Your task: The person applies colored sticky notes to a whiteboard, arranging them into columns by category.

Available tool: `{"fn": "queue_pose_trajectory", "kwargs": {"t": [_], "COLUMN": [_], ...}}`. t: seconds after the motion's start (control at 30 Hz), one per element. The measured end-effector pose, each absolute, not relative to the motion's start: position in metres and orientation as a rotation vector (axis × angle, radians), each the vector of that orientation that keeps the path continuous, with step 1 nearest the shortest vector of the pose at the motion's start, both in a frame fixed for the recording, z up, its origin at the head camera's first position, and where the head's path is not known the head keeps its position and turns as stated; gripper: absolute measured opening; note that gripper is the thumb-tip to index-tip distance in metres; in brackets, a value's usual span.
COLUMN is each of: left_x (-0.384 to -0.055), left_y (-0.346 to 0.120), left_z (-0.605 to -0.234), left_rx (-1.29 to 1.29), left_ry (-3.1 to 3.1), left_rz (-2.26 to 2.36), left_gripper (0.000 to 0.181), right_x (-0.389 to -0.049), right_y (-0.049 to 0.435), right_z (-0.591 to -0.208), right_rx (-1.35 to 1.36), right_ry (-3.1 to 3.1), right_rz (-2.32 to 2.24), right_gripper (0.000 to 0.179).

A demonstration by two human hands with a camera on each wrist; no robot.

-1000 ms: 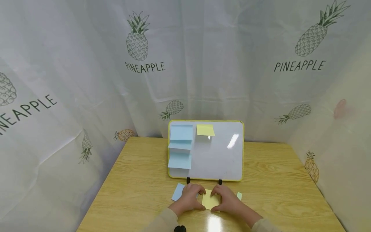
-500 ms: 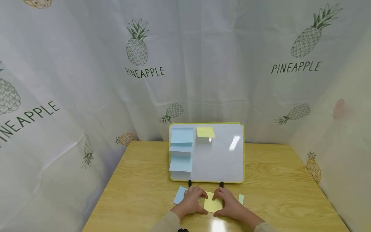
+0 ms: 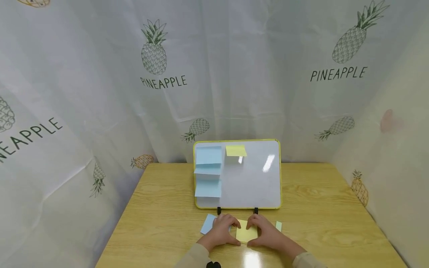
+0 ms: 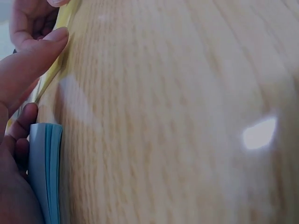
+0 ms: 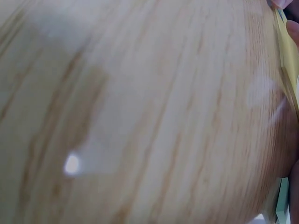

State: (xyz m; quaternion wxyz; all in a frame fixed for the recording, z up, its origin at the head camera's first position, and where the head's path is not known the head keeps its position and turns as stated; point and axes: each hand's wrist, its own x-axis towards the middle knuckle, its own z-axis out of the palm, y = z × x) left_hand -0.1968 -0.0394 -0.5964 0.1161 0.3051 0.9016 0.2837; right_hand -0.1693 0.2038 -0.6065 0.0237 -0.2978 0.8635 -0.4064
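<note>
A yellow sticky note pad (image 3: 244, 234) lies on the table in front of the whiteboard, between both hands. My left hand (image 3: 221, 230) holds its left side with curled fingers and thumb. On the right side, my right hand (image 3: 266, 233) grips it in the same way. In the left wrist view, the left thumb (image 4: 56, 39) lies against the yellow pad's edge. A blue sticky note pad (image 3: 207, 224) sits partly hidden beneath and beside the left hand. Beyond the right hand is a narrow green sticky note pad (image 3: 278, 226).
A yellow-framed whiteboard (image 3: 251, 182) stands on black feet behind the hands. Several blue notes (image 3: 208, 155) hang down its left side, and one yellow note (image 3: 236, 150) is at its top. Pineapple-print curtains (image 3: 248, 74) surround the wooden table (image 3: 161, 208).
The head view has shifted slightly. Both hands stay at the yellow sticky note pad, with hardly any visible movement.
</note>
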Motion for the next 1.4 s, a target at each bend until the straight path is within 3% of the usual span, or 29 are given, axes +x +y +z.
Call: {"fn": "queue_pose_trajectory", "kwargs": {"t": [0.3, 0.67, 0.87, 1.1, 1.4], "left_x": [-0.199, -0.198, -0.196, -0.197, -0.198], "left_y": [-0.040, -0.040, -0.036, -0.037, -0.032], "left_z": [-0.592, -0.594, -0.595, -0.597, -0.604], "left_rx": [0.860, 0.790, 0.745, 0.727, 0.683], "left_ry": [2.573, 2.612, 2.620, 2.667, 2.727], "left_rz": [1.017, 1.151, 1.170, 1.165, 1.088], "left_gripper": [0.044, 0.008, 0.010, 0.015, 0.030], "right_x": [-0.173, -0.171, -0.166, -0.161, -0.167], "right_y": [0.206, 0.202, 0.207, 0.204, 0.203], "right_z": [-0.603, -0.601, -0.596, -0.588, -0.580], "right_rx": [-0.933, -0.716, -0.665, -0.560, -0.406], "right_ry": [2.656, 2.474, 2.392, 2.535, 2.556], "right_rz": [-1.355, -1.503, -1.572, -1.563, -1.641], "right_gripper": [0.032, 0.030, 0.034, 0.018, 0.011]}}
